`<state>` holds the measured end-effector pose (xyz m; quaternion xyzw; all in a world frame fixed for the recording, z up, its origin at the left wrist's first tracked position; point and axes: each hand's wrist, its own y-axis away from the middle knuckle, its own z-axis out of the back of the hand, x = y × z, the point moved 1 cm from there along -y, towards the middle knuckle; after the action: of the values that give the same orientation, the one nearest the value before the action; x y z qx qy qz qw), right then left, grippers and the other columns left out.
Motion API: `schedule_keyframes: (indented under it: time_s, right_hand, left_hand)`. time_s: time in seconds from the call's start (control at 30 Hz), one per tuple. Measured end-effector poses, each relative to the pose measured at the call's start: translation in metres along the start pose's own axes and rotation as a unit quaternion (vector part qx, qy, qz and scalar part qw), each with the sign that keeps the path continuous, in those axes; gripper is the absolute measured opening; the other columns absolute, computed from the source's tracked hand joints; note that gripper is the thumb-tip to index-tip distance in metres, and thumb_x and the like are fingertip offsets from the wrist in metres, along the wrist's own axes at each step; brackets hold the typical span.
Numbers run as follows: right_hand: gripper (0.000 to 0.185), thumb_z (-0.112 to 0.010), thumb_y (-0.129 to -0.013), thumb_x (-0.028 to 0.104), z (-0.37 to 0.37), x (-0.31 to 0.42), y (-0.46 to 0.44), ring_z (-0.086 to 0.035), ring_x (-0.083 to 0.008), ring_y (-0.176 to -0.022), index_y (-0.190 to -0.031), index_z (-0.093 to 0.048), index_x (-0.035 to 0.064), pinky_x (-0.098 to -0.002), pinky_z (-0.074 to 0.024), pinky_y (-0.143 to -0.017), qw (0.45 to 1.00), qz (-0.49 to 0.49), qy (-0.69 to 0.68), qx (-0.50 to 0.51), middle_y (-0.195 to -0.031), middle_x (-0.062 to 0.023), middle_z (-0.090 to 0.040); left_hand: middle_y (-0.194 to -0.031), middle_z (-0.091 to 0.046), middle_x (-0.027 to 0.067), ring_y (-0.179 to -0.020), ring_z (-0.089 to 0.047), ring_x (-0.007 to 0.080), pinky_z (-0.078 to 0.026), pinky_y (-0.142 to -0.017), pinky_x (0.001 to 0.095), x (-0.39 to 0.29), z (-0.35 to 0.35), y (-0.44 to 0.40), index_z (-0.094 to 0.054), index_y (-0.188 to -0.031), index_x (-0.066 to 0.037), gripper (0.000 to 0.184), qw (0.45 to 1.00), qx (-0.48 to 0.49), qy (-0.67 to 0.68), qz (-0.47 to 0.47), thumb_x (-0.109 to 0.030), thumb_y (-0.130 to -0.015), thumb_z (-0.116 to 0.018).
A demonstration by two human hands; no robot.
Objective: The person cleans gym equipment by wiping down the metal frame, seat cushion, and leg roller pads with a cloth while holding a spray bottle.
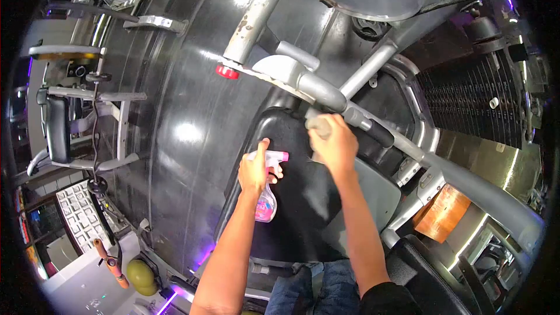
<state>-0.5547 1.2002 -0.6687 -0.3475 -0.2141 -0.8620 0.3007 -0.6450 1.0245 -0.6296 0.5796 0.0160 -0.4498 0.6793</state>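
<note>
My left hand (252,174) is wrapped round the neck of a clear spray bottle (266,205) with a pink label and a white-and-pink trigger head. The bottle is over a black padded surface (297,221) of a gym machine, its nozzle pointing right. To its right, my right hand (337,147) is closed on a greyish cloth (320,128), partly hidden by the fingers. That hand is at the far end of the pad, close to the machine's grey metal joint (322,90). Light streaks show on the black surface below the cloth.
A silver tube (256,20) with a red end cap (227,72) rises beyond the pad. A black handle grip (382,134) juts out near my right hand. The weight stack (472,96) is at right. On the left is a bench (58,128) on the dark floor (186,99).
</note>
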Motion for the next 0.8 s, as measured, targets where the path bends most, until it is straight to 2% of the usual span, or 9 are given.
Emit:
schedule_keyframes:
  time_s: [0.07,0.13,0.2,0.23,0.33,0.47,0.53,0.7,0.8]
  right_hand:
    - [0.031,-0.077,-0.077,0.031,0.014,-0.021,0.001,-0.069,-0.0335,-0.095,-0.103,-0.07,0.017,-0.0437,-0.0552,-0.082,0.998,-0.047,0.018,0.048,-0.105,-0.0042,-0.071]
    - [0.03,-0.075,-0.079,0.034,0.015,-0.015,0.004,-0.069,-0.034,-0.096,-0.103,-0.071,0.0153,-0.0446,-0.0551,-0.083,0.999,-0.035,0.011,0.02,-0.103,-0.0059,-0.072]
    - [0.029,-0.072,-0.082,0.036,0.007,-0.007,-0.007,-0.07,-0.0352,-0.095,-0.1,-0.072,0.0135,-0.0454,-0.0555,-0.083,0.993,-0.069,0.084,0.036,-0.103,-0.0093,-0.072]
    - [0.03,-0.07,-0.084,0.038,0.003,0.001,-0.015,-0.07,-0.0371,-0.093,-0.098,-0.073,0.0115,-0.0455,-0.056,-0.082,0.994,-0.08,0.067,0.04,-0.102,-0.0123,-0.073]
    - [0.033,-0.068,-0.085,0.038,-0.015,0.018,-0.038,-0.069,-0.0401,-0.093,-0.1,-0.073,0.008,-0.0475,-0.0553,-0.082,0.997,-0.019,0.04,0.069,-0.102,-0.0158,-0.072]
    - [0.032,-0.069,-0.085,0.035,-0.004,0.004,-0.03,-0.068,-0.0403,-0.094,-0.099,-0.072,0.0067,-0.0475,-0.0546,-0.084,0.995,-0.03,-0.018,0.094,-0.101,-0.0174,-0.071]
    - [0.031,-0.07,-0.085,0.032,0.005,-0.004,-0.016,-0.068,-0.04,-0.096,-0.1,-0.071,0.0059,-0.0472,-0.0538,-0.085,0.998,-0.002,-0.036,0.048,-0.101,-0.0177,-0.07]
    - [0.03,-0.073,-0.083,0.028,0.033,-0.033,0.024,-0.066,-0.039,-0.098,-0.103,-0.07,0.0056,-0.0476,-0.0524,-0.085,0.999,-0.003,-0.034,0.039,-0.103,-0.0157,-0.068]
    - [0.032,-0.073,-0.083,0.027,0.045,-0.056,0.042,-0.065,-0.0386,-0.1,-0.104,-0.07,0.0042,-0.0474,-0.0519,-0.087,0.999,-0.051,0.019,0.002,-0.105,-0.0153,-0.066]
  left_hand:
    - [-0.062,-0.069,0.012,-0.049,-0.066,0.0184,-0.053,-0.047,0.0287,-0.003,-0.001,0.003,-0.076,-0.085,0.004,0.064,1.0,-0.002,0.008,0.003,-0.056,-0.094,-0.053]
    - [-0.062,-0.068,0.0121,-0.049,-0.066,0.0189,-0.053,-0.046,0.0286,0.0,0.0,0.001,-0.076,-0.085,0.004,0.064,1.0,0.008,0.018,0.006,-0.056,-0.094,-0.054]
    - [-0.061,-0.068,0.0118,-0.049,-0.066,0.0189,-0.053,-0.047,0.0291,0.0,0.001,-0.001,-0.076,-0.084,0.004,0.065,0.999,0.015,0.029,0.015,-0.056,-0.094,-0.054]
    - [-0.061,-0.068,0.0118,-0.049,-0.066,0.0189,-0.053,-0.047,0.0291,0.001,0.001,-0.002,-0.076,-0.084,0.004,0.065,0.999,0.017,0.031,0.013,-0.056,-0.094,-0.054]
    - [-0.061,-0.068,0.0118,-0.049,-0.066,0.0192,-0.053,-0.048,0.0298,0.001,0.002,-0.004,-0.075,-0.083,0.005,0.065,1.0,0.007,-0.001,0.012,-0.056,-0.094,-0.054]
    - [-0.061,-0.068,0.0115,-0.048,-0.066,0.0196,-0.054,-0.049,0.0299,0.003,0.002,-0.002,-0.075,-0.082,0.004,0.064,1.0,0.011,0.016,0.024,-0.056,-0.094,-0.054]
    - [-0.061,-0.068,0.0114,-0.048,-0.066,0.0197,-0.054,-0.05,0.0297,0.001,0.001,-0.003,-0.075,-0.082,0.003,0.064,0.999,0.011,0.025,0.022,-0.056,-0.094,-0.054]
    - [-0.061,-0.068,0.0108,-0.049,-0.066,0.0187,-0.054,-0.051,0.0292,0.004,0.001,-0.004,-0.076,-0.083,0.003,0.064,1.0,0.007,0.0,0.02,-0.056,-0.093,-0.053]
    - [-0.061,-0.068,0.0105,-0.049,-0.066,0.0182,-0.055,-0.052,0.0289,0.003,0.001,-0.003,-0.076,-0.083,0.002,0.064,1.0,0.011,-0.003,0.02,-0.056,-0.093,-0.053]
